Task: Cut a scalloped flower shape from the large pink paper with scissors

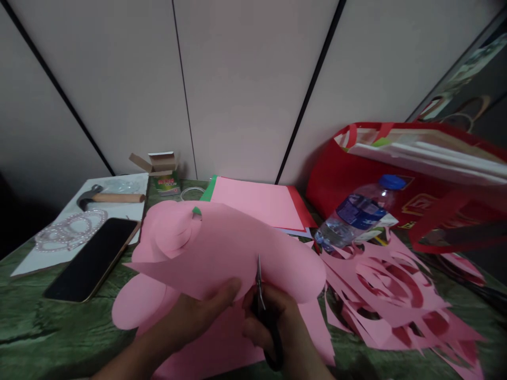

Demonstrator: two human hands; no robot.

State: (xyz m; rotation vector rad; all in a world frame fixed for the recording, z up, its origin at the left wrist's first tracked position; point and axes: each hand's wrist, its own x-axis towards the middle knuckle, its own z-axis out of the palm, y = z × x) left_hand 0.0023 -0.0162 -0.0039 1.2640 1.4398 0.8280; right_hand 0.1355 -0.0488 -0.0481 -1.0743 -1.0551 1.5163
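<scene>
My left hand (206, 311) pinches the lower edge of a pink paper sheet (233, 243), its thumb on top. The sheet is partly cut, with a rounded lobe on the right. My right hand (273, 322) is closed round the black handles of a pair of scissors (259, 287), whose blades point up and away from me into the sheet's lower edge. Cut pink paper pieces (138, 303) with rounded ends lie under the sheet on the left. More pink paper (222, 343) lies below my hands.
On the left are a black phone (93, 258), a hammer (114, 197), a bead string (71, 232) and a small open box (166, 177). Coloured paper (257, 203) is stacked behind. Paper scraps (407, 295), a water bottle (356, 211) and a red bag (336, 163) stand right.
</scene>
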